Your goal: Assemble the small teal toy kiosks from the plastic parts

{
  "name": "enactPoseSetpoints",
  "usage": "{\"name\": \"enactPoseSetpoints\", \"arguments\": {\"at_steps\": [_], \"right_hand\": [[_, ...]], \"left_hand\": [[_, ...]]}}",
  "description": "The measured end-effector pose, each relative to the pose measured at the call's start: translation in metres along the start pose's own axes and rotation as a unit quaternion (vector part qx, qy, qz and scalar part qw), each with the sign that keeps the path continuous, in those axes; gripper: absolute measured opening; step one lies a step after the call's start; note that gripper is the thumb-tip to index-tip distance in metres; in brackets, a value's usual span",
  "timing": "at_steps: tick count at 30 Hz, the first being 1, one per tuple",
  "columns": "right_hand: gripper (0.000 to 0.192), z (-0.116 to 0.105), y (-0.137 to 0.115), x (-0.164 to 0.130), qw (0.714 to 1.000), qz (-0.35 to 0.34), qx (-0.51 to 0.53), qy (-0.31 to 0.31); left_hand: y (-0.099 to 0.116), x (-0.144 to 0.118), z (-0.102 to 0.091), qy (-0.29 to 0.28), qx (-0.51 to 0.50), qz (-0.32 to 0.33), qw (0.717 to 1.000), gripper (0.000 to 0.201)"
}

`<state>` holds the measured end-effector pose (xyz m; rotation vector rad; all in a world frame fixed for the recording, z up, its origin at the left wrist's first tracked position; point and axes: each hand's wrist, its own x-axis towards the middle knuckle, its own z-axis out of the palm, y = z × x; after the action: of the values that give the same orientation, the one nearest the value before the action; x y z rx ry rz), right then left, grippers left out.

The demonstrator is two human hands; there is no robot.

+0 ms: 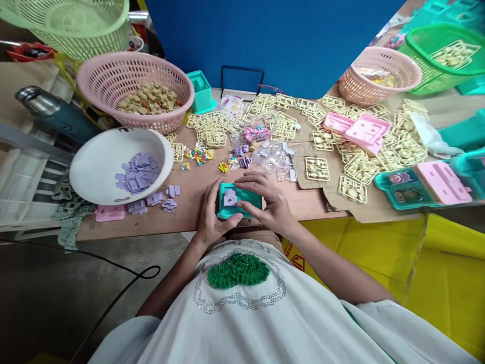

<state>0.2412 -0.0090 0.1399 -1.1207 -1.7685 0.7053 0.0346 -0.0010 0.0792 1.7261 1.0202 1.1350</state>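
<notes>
A teal toy case (242,201) is grasped by both hands at the near edge of the table (197,187). The left hand (211,217) is closed around its left end, thumb on the front rim. The right hand (265,199) is laid over the right half, fingers curled on top. A lilac part (229,199) is seated in the case's left portion. Loose lilac pieces (162,199) lie left of the hands, beside a white bowl (91,172) containing more. Cream sprue frames (352,167) are spread to the right.
</notes>
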Motion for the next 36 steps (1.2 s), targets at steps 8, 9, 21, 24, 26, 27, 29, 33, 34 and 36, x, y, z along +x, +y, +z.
{"name": "enactPoseSetpoints", "arguments": {"at_steps": [8,9,21,24,26,27,29,33,34,36], "right_hand": [[0.038,0.002,0.008,0.016,0.999,-0.034,0.007,-0.037],[0.037,0.004,0.010,0.016,0.999,-0.031,0.004,-0.036],[0.038,0.009,0.015,0.023,0.999,-0.033,0.000,-0.038],[0.032,0.007,0.014,0.028,0.996,-0.067,-0.010,-0.058],[0.027,0.008,0.014,0.029,0.996,-0.075,-0.008,-0.051],[0.026,0.009,0.015,0.030,0.996,-0.075,-0.005,-0.043],[0.026,0.009,0.016,0.030,0.997,-0.071,0.001,-0.037],[0.027,0.008,0.017,0.030,0.997,-0.061,0.012,-0.052],[0.028,0.007,0.017,0.030,0.996,-0.064,0.015,-0.054],[0.031,0.007,0.017,0.029,0.995,-0.076,0.019,-0.057]], "left_hand": [[-0.017,0.006,0.005,0.018,0.004,0.026,1.000,0.092],[-0.019,0.006,0.005,0.019,0.003,0.022,1.000,0.091],[-0.022,0.001,0.005,0.018,0.036,0.012,0.999,0.084],[-0.022,0.001,0.007,0.017,0.054,0.016,0.998,0.085],[-0.023,-0.001,0.008,0.025,0.059,0.011,0.998,0.085],[-0.023,-0.002,0.009,0.031,0.062,0.010,0.998,0.085],[-0.023,-0.004,0.010,0.040,0.063,0.005,0.997,0.086],[-0.022,-0.004,0.010,0.025,0.038,-0.010,0.999,0.087],[-0.022,-0.003,0.009,0.022,0.033,-0.010,0.999,0.087],[-0.022,-0.001,0.009,0.025,0.028,-0.004,0.999,0.087]]}}
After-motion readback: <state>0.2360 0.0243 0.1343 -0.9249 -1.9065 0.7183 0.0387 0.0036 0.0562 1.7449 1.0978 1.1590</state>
